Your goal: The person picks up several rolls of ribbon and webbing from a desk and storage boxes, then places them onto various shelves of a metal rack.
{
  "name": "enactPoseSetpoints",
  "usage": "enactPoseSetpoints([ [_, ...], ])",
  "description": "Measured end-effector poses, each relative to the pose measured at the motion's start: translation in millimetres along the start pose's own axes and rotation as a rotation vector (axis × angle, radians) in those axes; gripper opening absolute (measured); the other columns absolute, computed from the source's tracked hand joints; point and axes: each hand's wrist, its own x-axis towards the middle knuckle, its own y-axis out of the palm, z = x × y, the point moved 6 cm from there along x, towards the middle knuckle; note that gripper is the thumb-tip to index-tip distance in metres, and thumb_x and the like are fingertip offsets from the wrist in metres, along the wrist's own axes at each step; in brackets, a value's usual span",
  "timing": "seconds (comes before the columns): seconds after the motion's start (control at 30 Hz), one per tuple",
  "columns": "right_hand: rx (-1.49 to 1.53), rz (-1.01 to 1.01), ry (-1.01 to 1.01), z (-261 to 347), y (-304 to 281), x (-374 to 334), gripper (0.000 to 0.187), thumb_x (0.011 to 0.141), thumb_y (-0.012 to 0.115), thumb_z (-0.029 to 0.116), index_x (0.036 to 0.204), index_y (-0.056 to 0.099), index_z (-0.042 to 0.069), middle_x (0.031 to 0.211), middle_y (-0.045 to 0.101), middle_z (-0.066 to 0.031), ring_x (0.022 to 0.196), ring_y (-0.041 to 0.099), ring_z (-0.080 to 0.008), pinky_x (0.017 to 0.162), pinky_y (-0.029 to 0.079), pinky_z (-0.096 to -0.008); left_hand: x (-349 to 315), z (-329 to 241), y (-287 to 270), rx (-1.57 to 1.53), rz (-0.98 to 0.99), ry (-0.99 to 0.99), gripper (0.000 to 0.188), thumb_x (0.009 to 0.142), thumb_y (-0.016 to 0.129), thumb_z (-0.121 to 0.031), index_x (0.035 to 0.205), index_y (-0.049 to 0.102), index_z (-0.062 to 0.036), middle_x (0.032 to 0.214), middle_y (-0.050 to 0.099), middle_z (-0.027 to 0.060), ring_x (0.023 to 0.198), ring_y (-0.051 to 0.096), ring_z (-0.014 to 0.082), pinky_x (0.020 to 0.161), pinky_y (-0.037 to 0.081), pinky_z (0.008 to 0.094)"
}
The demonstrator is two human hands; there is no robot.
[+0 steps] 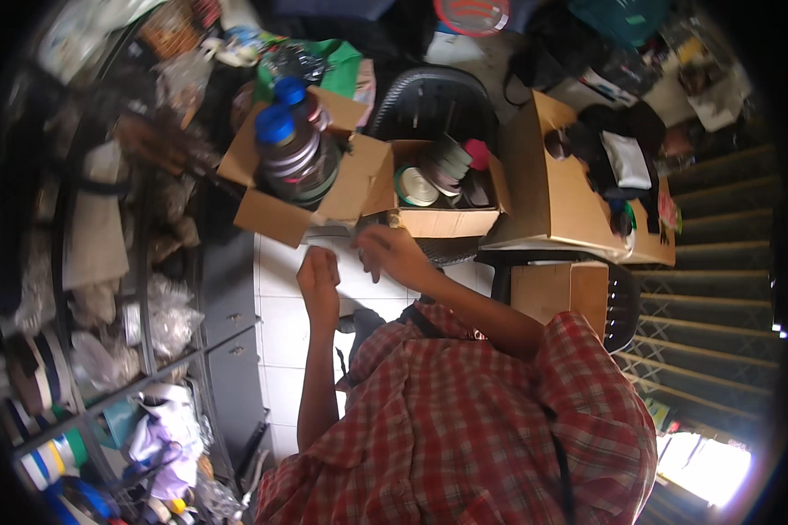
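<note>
Two hands, the left hand (320, 268) curled into a fist, the right hand (392, 251) bent with its grip unclear, are near one open box (273, 219) holding two blue-topped containers (276, 127), far left.

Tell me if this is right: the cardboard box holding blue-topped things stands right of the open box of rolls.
Wrong side: the head view shows the cardboard box holding blue-topped things standing left of the open box of rolls.
</note>
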Motion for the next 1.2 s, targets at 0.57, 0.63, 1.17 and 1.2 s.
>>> enactPoseSetpoints([
  [0.57,0.277,-0.727,-0.236,-95,-403,-97,0.015,0.094,0.053,0.008,0.105,0.057,-0.002,0.088,0.064,-0.0100,0.066,0.064,-0.0134,0.061,0.053,-0.0262,47,118,359,0.136,0.485,-0.205,0.053,0.098,0.042,-0.025,0.051,0.051,-0.0027,0.049,0.049,0.0036,0.039,0.042,0.0110,0.042,0.030,0.0240],
  [0.63,0.173,-0.851,-0.228,-117,-457,-107,0.016,0.092,0.054,0.006,0.105,0.057,-0.002,0.086,0.064,-0.0095,0.064,0.064,-0.0143,0.058,0.052,-0.0262,46,132,383,0.141,0.391,-0.301,0.049,0.098,0.043,-0.024,0.058,0.057,0.0015,0.053,0.053,0.0063,0.045,0.049,0.0133,0.047,0.039,0.0260],
  [1.17,0.451,-1.568,0.279,-337,-782,-127,0.047,0.073,0.080,0.025,0.105,0.059,-0.001,0.088,0.065,-0.0131,0.079,0.064,-0.0217,0.059,0.051,-0.0331,66,158,434,0.200,0.311,-0.372,0.030,0.095,0.050,-0.025,0.095,0.057,0.0041,0.068,0.058,0.0094,0.061,0.055,0.0160,0.059,0.044,0.0288],
  [1.2,0.338,-1.571,0.281,-311,-777,-121,0.045,0.074,0.079,0.025,0.104,0.059,0.000,0.086,0.065,-0.0123,0.072,0.064,-0.0200,0.054,0.050,-0.0318,64,157,429,0.209,0.279,-0.362,0.030,0.094,0.051,-0.026,0.097,0.057,0.0035,0.069,0.058,0.0096,0.062,0.055,0.0169,0.059,0.044,0.0295],
])
